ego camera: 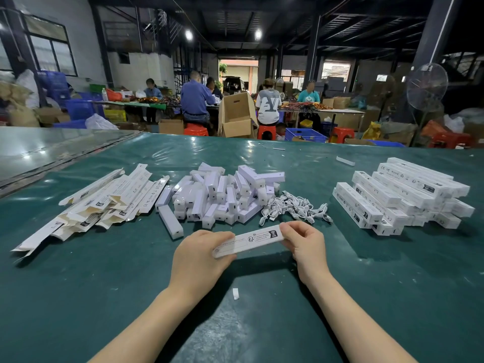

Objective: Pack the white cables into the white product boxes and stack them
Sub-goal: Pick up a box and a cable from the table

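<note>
A long white product box [250, 240] with printed labels is held level just above the green table. My left hand [200, 254] grips its left end, fingers curled over the top. My right hand [303, 244] pinches its right end. Behind the box lies a tangle of white cables [296, 206]. A heap of white inner trays [222, 195] sits at the centre. Flat, unfolded white boxes [104, 203] lie at the left. Packed boxes [400, 195] are stacked at the right.
The table [78, 297] is covered in green plastic sheet; a small paper scrap [235, 293] lies between my forearms. One loose white tray [170, 221] lies left of the held box. Several people work at tables far behind, among cardboard boxes and crates.
</note>
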